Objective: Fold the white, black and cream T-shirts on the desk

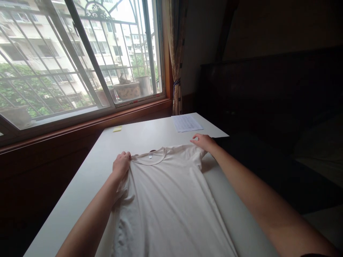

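Spreading step: cream cotton T-shirt [166,200] flat mid-frame on white table [88,171]. The left hand [122,165] is fisted on one shoulder and the right hand [205,141] pinches the other. Any pull needs even tension.

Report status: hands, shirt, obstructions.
Left hand closed on cream fabric T-shirt shoulder; right hand on other shoulder. Shirt spread on white table. Printed paper sheet beyond, apart.
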A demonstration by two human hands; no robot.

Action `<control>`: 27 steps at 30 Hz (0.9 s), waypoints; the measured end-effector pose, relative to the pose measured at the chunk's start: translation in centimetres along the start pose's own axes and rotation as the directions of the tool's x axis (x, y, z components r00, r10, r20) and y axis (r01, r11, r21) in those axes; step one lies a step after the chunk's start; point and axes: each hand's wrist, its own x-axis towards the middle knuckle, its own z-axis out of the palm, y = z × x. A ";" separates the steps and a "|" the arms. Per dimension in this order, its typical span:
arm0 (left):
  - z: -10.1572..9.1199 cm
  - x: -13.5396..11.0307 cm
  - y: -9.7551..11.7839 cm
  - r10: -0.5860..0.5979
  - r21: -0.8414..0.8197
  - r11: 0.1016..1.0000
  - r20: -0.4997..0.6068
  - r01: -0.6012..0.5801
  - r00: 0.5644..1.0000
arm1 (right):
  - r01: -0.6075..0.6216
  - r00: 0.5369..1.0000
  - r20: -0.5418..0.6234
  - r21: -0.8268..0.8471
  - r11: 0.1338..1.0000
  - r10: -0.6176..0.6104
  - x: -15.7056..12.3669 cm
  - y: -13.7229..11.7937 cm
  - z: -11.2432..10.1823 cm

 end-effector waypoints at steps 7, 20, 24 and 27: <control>0.0 0.2 -0.1 0.006 0.012 1.000 0.014 -0.007 1.000 | 0.051 0.968 0.246 -0.001 0.999 -0.049 -0.5 1.3 -1.2; 0.1 0.2 0.2 -0.022 0.028 0.999 0.005 0.021 1.000 | -0.083 0.906 0.405 0.449 0.890 -0.120 -1.6 1.6 -3.6; 0.2 0.2 0.1 -0.016 0.032 0.999 0.001 0.016 1.000 | -0.152 0.936 0.343 0.596 0.789 -0.078 -1.6 1.6 -3.1; 0.3 0.3 0.1 -0.018 0.031 0.999 -0.002 0.018 1.000 | -0.105 0.958 0.287 0.297 0.949 0.016 -1.4 2.0 -2.4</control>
